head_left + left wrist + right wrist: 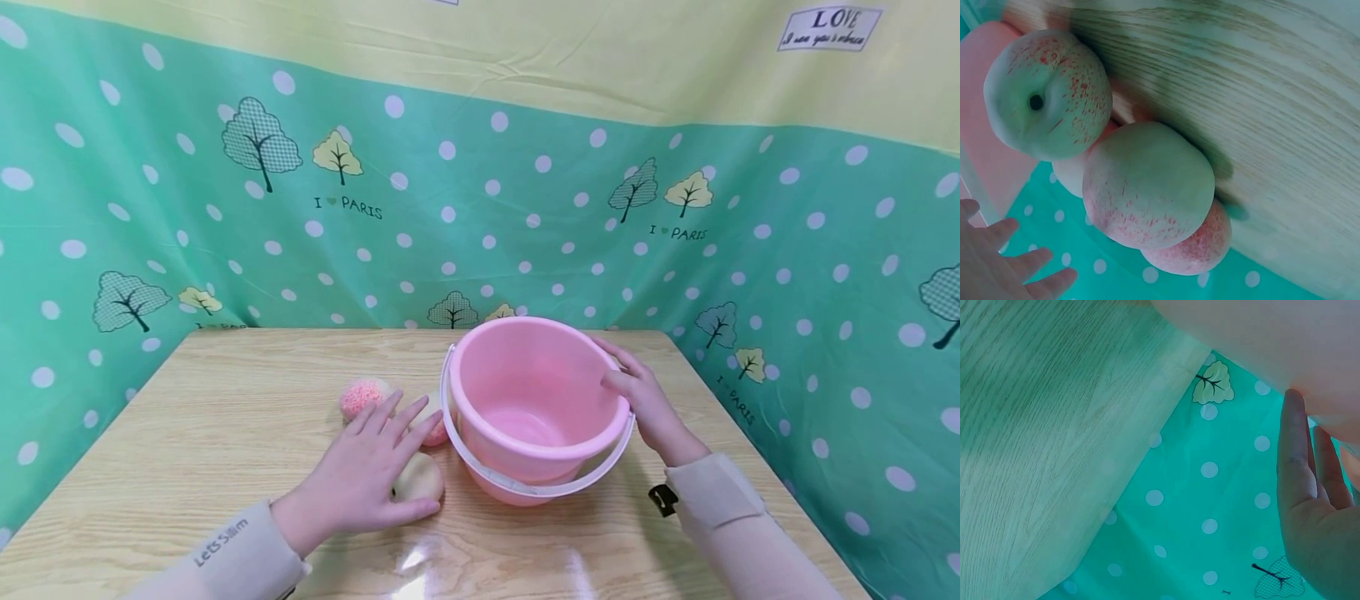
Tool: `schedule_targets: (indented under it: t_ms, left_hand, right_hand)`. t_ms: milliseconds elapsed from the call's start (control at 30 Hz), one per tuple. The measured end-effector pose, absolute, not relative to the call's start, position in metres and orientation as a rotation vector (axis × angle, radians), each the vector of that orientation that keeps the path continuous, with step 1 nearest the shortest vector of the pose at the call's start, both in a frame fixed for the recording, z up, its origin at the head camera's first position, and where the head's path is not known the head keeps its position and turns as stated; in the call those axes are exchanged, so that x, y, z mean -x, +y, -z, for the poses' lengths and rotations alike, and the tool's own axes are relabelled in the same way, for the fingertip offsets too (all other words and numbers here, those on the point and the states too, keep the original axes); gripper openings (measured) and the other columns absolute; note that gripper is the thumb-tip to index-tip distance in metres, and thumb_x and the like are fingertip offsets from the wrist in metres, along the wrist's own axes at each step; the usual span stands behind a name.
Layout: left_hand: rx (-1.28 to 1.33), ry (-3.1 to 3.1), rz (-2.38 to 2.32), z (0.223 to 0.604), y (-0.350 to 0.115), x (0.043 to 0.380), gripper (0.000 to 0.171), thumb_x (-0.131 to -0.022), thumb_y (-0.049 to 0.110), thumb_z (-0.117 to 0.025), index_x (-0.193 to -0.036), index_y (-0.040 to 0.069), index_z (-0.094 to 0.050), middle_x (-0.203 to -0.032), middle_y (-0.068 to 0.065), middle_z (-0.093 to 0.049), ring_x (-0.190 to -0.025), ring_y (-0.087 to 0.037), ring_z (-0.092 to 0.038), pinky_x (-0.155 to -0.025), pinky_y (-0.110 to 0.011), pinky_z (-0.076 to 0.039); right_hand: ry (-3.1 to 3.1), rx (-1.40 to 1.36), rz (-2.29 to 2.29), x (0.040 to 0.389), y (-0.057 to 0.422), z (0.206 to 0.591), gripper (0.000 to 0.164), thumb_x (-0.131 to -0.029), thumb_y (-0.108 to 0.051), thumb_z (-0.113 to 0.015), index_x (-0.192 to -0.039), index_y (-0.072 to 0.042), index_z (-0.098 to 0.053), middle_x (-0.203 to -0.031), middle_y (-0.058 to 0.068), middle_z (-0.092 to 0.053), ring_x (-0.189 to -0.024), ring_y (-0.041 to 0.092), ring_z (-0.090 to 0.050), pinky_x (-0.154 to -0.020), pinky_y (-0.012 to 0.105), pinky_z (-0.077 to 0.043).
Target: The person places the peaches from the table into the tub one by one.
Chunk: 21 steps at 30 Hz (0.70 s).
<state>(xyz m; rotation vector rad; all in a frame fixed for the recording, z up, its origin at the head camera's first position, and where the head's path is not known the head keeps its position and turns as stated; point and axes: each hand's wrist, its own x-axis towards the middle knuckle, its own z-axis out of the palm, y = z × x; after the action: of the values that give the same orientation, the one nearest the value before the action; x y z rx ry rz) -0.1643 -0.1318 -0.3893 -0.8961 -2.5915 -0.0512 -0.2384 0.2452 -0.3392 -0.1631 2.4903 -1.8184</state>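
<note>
A pink bucket [540, 450] with a white handle [525, 490] hanging at its front stands on the table, its mouth facing up and showing a bare inside. My right hand [648, 404] holds the bucket's right rim, thumb at the edge; the right wrist view shows its fingers [1294, 444] along the outer wall. My left hand [367, 471] is spread, fingers apart, over several peaches left of the bucket. Near its thumb sits a pale peach [420, 479]; a pink-speckled peach [363, 397] lies beyond the fingers. The left wrist view shows a peach with a dark hole [1047, 94] and another peach [1147, 184].
The wood-grain table [225, 433] runs back to a green dotted curtain [450, 208] that hangs behind and at both sides. A small black piece [663, 500] shows at the right sleeve cuff.
</note>
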Motion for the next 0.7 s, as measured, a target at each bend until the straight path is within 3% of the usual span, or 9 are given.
schedule_targets:
  t_ms: [333, 700]
  left_hand:
    - [0.898, -2.563, 0.058, 0.3932, -0.1313, 0.1644, 0.096, -0.076, 0.074, -0.063, -0.15, 0.017, -0.04, -0.152, -0.011, -0.045, -0.139, -0.041, -0.041, -0.11, -0.056, -0.037]
    - [0.894, -2.563, 0.042, 0.3984, -0.1315, 0.1613, 0.095, -0.077, 0.074, -0.061, -0.149, 0.014, -0.043, -0.153, -0.011, -0.043, -0.141, -0.041, -0.039, -0.11, -0.057, -0.037]
  right_hand:
    - [2.486, 0.161, 1.833, 0.2381, 0.2451, 0.3384, 0.064, -0.092, -0.013, -0.046, -0.154, -0.017, -0.035, -0.146, 0.025, -0.045, -0.093, 0.009, -0.066, -0.076, 0.024, -0.057]
    - [2.5, 0.135, 1.818, 0.2379, 0.2444, 0.3391, 0.064, -0.091, -0.014, -0.046, -0.154, -0.018, -0.035, -0.151, 0.02, -0.041, -0.097, 0.009, -0.064, -0.077, 0.024, -0.056]
